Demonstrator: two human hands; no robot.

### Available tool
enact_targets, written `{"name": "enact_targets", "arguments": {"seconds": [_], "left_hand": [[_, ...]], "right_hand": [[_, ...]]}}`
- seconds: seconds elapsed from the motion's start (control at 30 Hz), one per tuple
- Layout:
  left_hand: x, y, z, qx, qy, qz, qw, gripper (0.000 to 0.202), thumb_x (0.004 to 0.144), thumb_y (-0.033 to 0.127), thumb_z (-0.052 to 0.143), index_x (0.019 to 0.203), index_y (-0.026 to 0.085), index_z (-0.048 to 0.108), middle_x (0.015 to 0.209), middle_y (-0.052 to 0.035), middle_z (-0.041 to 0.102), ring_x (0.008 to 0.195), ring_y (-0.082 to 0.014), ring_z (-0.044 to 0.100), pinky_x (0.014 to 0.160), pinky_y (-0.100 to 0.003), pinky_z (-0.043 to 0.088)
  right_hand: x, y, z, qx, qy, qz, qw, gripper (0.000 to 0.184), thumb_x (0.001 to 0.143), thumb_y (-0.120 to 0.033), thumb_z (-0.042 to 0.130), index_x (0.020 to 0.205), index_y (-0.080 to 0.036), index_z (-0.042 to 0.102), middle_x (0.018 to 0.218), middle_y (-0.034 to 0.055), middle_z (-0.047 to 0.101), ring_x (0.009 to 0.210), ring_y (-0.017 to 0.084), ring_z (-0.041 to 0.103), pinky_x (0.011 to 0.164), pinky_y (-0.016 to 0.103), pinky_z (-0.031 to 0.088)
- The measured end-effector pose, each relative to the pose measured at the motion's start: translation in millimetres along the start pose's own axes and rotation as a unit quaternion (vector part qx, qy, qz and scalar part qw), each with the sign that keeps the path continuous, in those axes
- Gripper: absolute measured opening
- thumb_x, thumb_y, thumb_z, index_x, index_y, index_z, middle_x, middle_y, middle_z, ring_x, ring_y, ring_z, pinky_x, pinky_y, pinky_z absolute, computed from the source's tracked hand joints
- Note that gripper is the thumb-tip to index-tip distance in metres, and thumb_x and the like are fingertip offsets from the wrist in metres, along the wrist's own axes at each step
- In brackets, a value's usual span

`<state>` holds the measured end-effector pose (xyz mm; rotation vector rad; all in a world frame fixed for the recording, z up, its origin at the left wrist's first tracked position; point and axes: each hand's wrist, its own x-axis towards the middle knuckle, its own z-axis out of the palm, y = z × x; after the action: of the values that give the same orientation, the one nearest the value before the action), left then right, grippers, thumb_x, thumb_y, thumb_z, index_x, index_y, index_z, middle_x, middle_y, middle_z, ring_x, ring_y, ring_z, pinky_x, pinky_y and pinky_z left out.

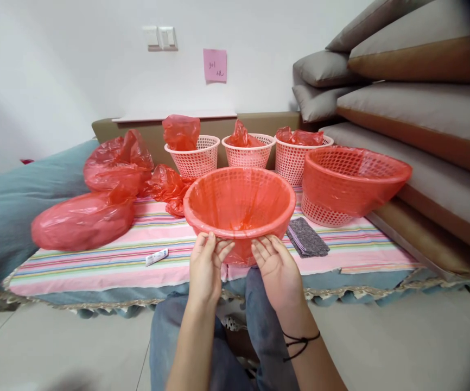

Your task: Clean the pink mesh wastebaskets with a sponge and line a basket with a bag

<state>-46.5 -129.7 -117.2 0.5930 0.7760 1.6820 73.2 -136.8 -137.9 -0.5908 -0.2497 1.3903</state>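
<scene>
Red-lined basket (240, 203) is being held over the striped cloth (96, 255) | near rim is being grasped by fingers of left hand (205, 267) and right hand (278, 269)

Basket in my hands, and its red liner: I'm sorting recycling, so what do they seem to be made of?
The basket looks like rigid moulded plastic: it has a regular lattice of small holes and a firm round rim. The liner seems to be thin plastic film, glossy translucent red: it wrinkles, catches light and lets the lattice show through.

Grey cloth (307, 237), white tube (156, 256), pink note (214, 65)
</scene>
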Motion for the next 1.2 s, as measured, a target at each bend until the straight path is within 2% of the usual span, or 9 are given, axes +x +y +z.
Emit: {"name": "enact_targets", "arguments": {"seconds": [0.17, 0.37, 0.5, 0.6, 0.83, 0.93, 1.03, 1.13, 1.2], "left_hand": [[15.8, 10.6, -15.8, 0.044, -0.015, -0.015, 0.999, 0.042, 0.057, 0.036, 0.088, 0.076, 0.016, 0.056, 0.067, 0.0035, 0.064, 0.06, -0.007, 0.063, 0.055, -0.014, 0.05], [37.0, 16.6, -19.8, 0.063, -0.054, -0.009, 0.996, 0.041, 0.059, 0.036, 0.087, 0.068, 0.017, 0.052, 0.052, 0.0086, 0.048, 0.043, -0.004, 0.044, 0.044, -0.015, 0.039], [23.4, 7.6, -15.8, 0.056, 0.014, 0.029, 0.998, 0.039, 0.06, 0.038, 0.085, 0.076, 0.017, 0.056, 0.063, 0.0068, 0.056, 0.053, -0.0051, 0.054, 0.053, -0.016, 0.046], [2.5, -5.9, -8.0, 0.061, 0.076, 0.06, 0.993, 0.036, 0.066, 0.042, 0.08, 0.08, 0.017, 0.059, 0.073, 0.0035, 0.063, 0.058, -0.0064, 0.059, 0.06, -0.018, 0.05], [-17.2, -21.7, 16.1, 0.077, -0.012, -0.013, 0.997, 0.033, 0.072, 0.045, 0.076, 0.073, 0.014, 0.065, 0.074, -0.0051, 0.071, 0.065, -0.0123, 0.065, 0.065, -0.023, 0.054], [-15.4, -22.8, 18.1, 0.045, -0.003, -0.039, 0.998, 0.032, 0.07, 0.042, 0.079, 0.075, 0.014, 0.064, 0.081, -0.0072, 0.073, 0.065, -0.0114, 0.065, 0.064, -0.023, 0.055], [-14.0, -24.1, 17.7, 0.031, 0.009, -0.047, 0.998, 0.032, 0.069, 0.04, 0.081, 0.076, 0.014, 0.063, 0.081, -0.0045, 0.071, 0.072, -0.0135, 0.068, 0.063, -0.023, 0.056], [-9.8, -22.1, 16.6, 0.049, -0.006, -0.04, 0.998, 0.031, 0.071, 0.04, 0.08, 0.081, 0.015, 0.065, 0.083, -0.0039, 0.071, 0.083, -0.0167, 0.07, 0.067, -0.023, 0.057], [-3.8, -17.3, 14.5, 0.053, -0.018, -0.032, 0.998, 0.032, 0.07, 0.04, 0.08, 0.082, 0.014, 0.066, 0.085, -0.0046, 0.071, 0.083, -0.0167, 0.07, 0.068, -0.024, 0.056]], "right_hand": [[-4.7, 2.0, 9.6, 0.0, -0.032, 0.023, 0.999, 0.027, 0.067, -0.033, 0.079, 0.083, -0.019, 0.063, 0.087, 0.0026, 0.072, 0.089, 0.017, 0.071, 0.086, 0.032, 0.057], [-0.9, 8.9, 22.6, -0.005, -0.017, 0.027, 0.999, 0.036, 0.056, -0.036, 0.089, 0.074, -0.02, 0.062, 0.076, -0.0017, 0.069, 0.083, 0.014, 0.069, 0.078, 0.027, 0.058], [3.9, 15.9, 20.9, -0.015, 0.016, 0.033, 0.999, 0.04, 0.05, -0.035, 0.092, 0.073, -0.019, 0.064, 0.073, -0.0026, 0.068, 0.073, 0.01, 0.066, 0.066, 0.019, 0.054], [5.4, 17.8, 16.6, -0.04, 0.003, 0.022, 0.999, 0.037, 0.053, -0.037, 0.09, 0.074, -0.019, 0.065, 0.075, -0.0019, 0.069, 0.073, 0.01, 0.065, 0.065, 0.018, 0.052], [-4.8, -6.9, -5.7, -0.24, -0.033, -0.109, 0.964, 0.029, 0.079, -0.045, 0.07, 0.077, -0.017, 0.069, 0.077, 0.0035, 0.07, 0.067, 0.014, 0.062, 0.06, 0.025, 0.048], [-4.5, -31.9, -11.2, -0.337, 0.011, -0.285, 0.897, 0.028, 0.088, -0.043, 0.061, 0.078, -0.018, 0.07, 0.078, 0.0037, 0.07, 0.068, 0.015, 0.061, 0.066, 0.028, 0.048], [6.2, -52.8, -9.0, -0.468, -0.049, -0.452, 0.758, 0.016, 0.089, -0.031, 0.059, 0.093, -0.023, 0.073, 0.099, 0.0057, 0.072, 0.096, 0.021, 0.063, 0.091, 0.039, 0.047], [19.4, -57.1, -5.1, -0.584, -0.13, -0.51, 0.617, 0.021, 0.088, -0.022, 0.061, 0.104, -0.026, 0.072, 0.114, 0.006, 0.07, 0.113, 0.024, 0.057, 0.102, 0.045, 0.038], [23.4, -49.1, -3.5, -0.619, -0.141, -0.516, 0.575, 0.022, 0.089, -0.019, 0.059, 0.104, -0.027, 0.073, 0.111, 0.0044, 0.072, 0.111, 0.024, 0.056, 0.099, 0.044, 0.038]]}}
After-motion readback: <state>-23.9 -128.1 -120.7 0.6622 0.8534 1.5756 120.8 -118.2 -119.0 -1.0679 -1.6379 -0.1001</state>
